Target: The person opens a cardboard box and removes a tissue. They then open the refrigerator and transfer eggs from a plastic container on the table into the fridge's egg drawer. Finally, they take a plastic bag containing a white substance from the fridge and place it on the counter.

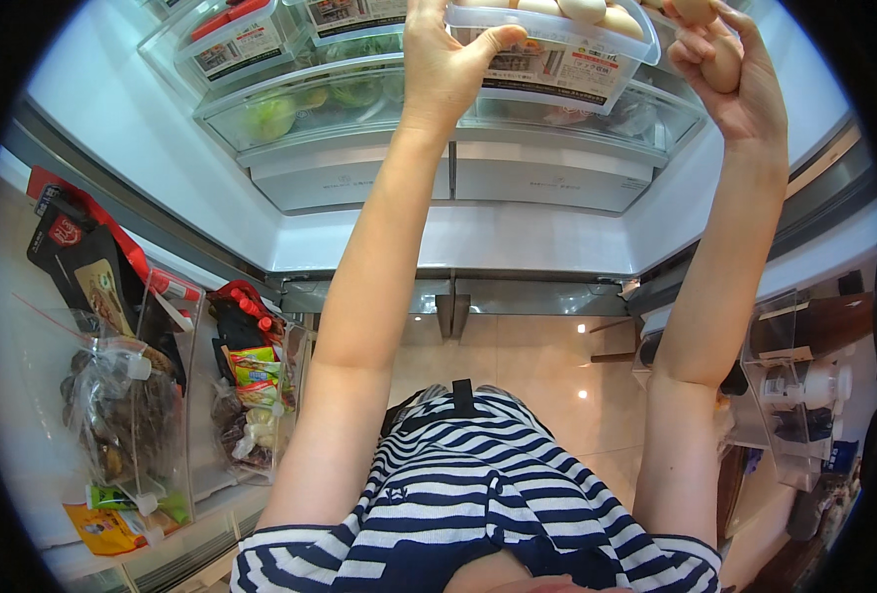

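At the top centre, my left hand (449,70) grips the left end of a clear plastic bin (550,74), its thumb over the front rim. Several eggs (583,9) lie in this bin, which bears a printed label. Up at the right, beside the bin, my right hand (735,81) holds eggs: one brown egg (722,65) rests against the palm and another (693,10) is at the fingertips. The picture's top edge cuts off part of both hands and of the bin.
Below the bin are clear refrigerator drawers (320,111) with green produce. Another clear bin (242,44) with red items stands left. The open left door holds bagged dried food (116,415) and sauce packets (257,370); the right door holds a white bottle (805,385) in a rack.
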The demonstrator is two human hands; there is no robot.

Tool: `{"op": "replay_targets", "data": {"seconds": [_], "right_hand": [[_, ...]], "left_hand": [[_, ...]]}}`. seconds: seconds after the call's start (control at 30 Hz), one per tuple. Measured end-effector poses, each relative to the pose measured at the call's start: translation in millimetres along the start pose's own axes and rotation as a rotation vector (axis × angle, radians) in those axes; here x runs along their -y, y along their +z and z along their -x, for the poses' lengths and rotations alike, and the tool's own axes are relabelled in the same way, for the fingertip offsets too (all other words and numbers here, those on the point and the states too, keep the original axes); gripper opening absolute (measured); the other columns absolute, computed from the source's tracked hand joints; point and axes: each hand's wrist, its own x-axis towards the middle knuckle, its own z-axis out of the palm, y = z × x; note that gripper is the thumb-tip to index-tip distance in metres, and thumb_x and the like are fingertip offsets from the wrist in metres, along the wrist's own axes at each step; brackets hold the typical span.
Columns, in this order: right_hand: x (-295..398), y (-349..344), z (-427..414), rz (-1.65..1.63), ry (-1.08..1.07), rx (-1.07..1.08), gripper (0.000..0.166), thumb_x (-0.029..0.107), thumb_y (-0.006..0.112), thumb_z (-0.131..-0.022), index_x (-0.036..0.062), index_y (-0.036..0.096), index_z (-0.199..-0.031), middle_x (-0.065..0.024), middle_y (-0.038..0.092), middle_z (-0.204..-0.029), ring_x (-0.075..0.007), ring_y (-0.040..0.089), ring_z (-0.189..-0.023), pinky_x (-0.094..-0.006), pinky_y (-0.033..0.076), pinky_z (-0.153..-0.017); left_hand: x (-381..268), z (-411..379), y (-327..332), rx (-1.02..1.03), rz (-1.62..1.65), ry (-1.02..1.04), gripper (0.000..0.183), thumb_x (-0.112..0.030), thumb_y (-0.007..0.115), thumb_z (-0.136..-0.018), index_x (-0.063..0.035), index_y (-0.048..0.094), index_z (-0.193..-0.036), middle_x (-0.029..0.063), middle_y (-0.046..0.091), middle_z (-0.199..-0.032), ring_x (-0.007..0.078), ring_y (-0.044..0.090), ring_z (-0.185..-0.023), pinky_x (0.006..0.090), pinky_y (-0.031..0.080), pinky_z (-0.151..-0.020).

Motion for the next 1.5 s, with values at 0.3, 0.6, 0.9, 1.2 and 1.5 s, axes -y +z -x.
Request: {"op": "replay_targets", "data": {"seconds": [0.3, 0.6, 0.9, 1.2, 1.5], "right_hand": [[-44, 21, 11, 0.105, -0.051, -0.128, 0.033, 0.028, 0.06, -0.082, -0.0004, 0.054, -0.099, -0.0073, 0.059, -0.076, -0.0117, 0.053, -0.051, -0.024, 0.047, -0.049], [-61, 14, 2, 0.077, -0.085, -0.106, 0.031, 0.026, 0.061, -0.081, 0.002, 0.055, -0.099, -0.007, 0.059, -0.077, -0.0123, 0.053, -0.05, -0.0242, 0.047, -0.047], [-74, 7, -26, 0.09, -0.074, -0.183, 0.023, 0.022, 0.06, -0.08, 0.0045, 0.055, -0.093, -0.0032, 0.057, -0.073, -0.0111, 0.052, -0.05, -0.0231, 0.045, -0.046], [-86, 1, -53, 0.108, -0.115, -0.178, 0.02, 0.021, 0.06, -0.079, 0.0061, 0.055, -0.091, -0.0021, 0.056, -0.071, -0.011, 0.049, -0.05, -0.0227, 0.044, -0.045], [-92, -13, -80, 0.063, -0.086, -0.171, 0.019, 0.024, 0.057, -0.08, 0.0076, 0.054, -0.09, -0.002, 0.054, -0.066, -0.0123, 0.049, -0.048, -0.0242, 0.044, -0.045]], "left_hand": [[23, -6, -1, 0.03, -0.054, -0.02, 0.067, -0.001, 0.071, -0.068, 0.003, 0.04, -0.128, 0.0136, 0.051, -0.121, 0.0224, 0.049, -0.112, 0.0323, 0.038, -0.097], [39, -11, 0, 0.033, 0.008, -0.026, 0.064, -0.001, 0.069, -0.07, 0.002, 0.04, -0.127, 0.0128, 0.051, -0.12, 0.0215, 0.049, -0.11, 0.0319, 0.039, -0.096], [79, -28, -4, 0.012, -0.193, 0.049, 0.063, -0.003, 0.071, -0.069, 0.0035, 0.042, -0.124, 0.0127, 0.051, -0.117, 0.0221, 0.049, -0.11, 0.0324, 0.038, -0.096], [101, -37, -7, 0.016, -0.207, -0.005, 0.06, -0.007, 0.072, -0.072, 0.0073, 0.044, -0.123, 0.0153, 0.052, -0.116, 0.0223, 0.05, -0.108, 0.0317, 0.039, -0.094], [109, -47, -3, 0.006, -0.301, 0.065, 0.054, -0.006, 0.071, -0.068, 0.006, 0.05, -0.117, 0.0185, 0.057, -0.111, 0.0273, 0.053, -0.105, 0.0346, 0.039, -0.093]]}}
